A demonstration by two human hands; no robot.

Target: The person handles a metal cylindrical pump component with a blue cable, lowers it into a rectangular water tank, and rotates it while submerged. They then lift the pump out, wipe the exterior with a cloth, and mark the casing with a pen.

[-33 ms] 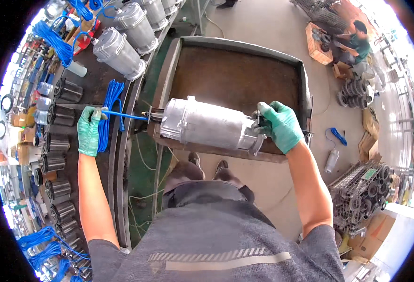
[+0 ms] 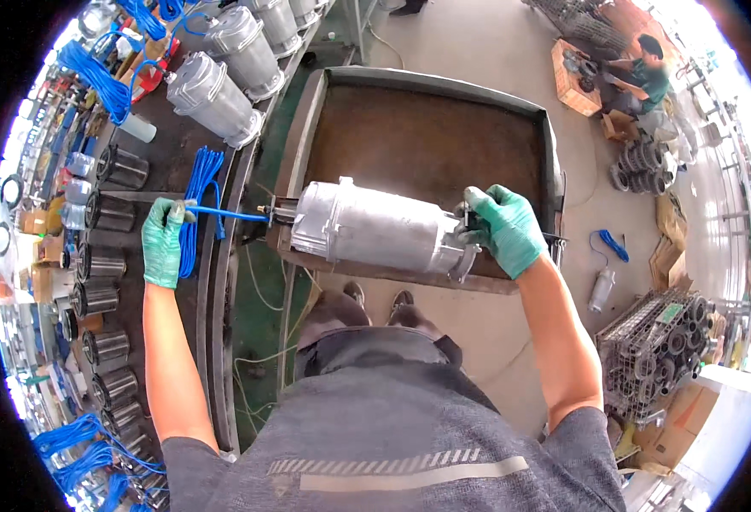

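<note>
A silver, cylindrical metal pump-like housing (image 2: 374,225) lies on its side across the near edge of a shallow metal tray (image 2: 427,107). From its left end a blue cable (image 2: 232,213) runs out, fairly straight, to my green-gloved left hand (image 2: 163,243). Thumb and fingers of that hand pinch the cable. My right hand (image 2: 507,229), also in a green glove, grips the fitting at the housing's right end, fingers curled round it. Just right of my left hand, a bundled coil of blue cable (image 2: 198,205) rests on the workbench.
Along the bench (image 2: 166,162) at left stand similar silver housings (image 2: 215,98) and several dark metal cylinders (image 2: 102,260). A wire basket of ring-shaped parts (image 2: 653,358) is at right. Another person (image 2: 644,77) sits by an orange crate (image 2: 573,81) at far right. Loose cables trail on the floor.
</note>
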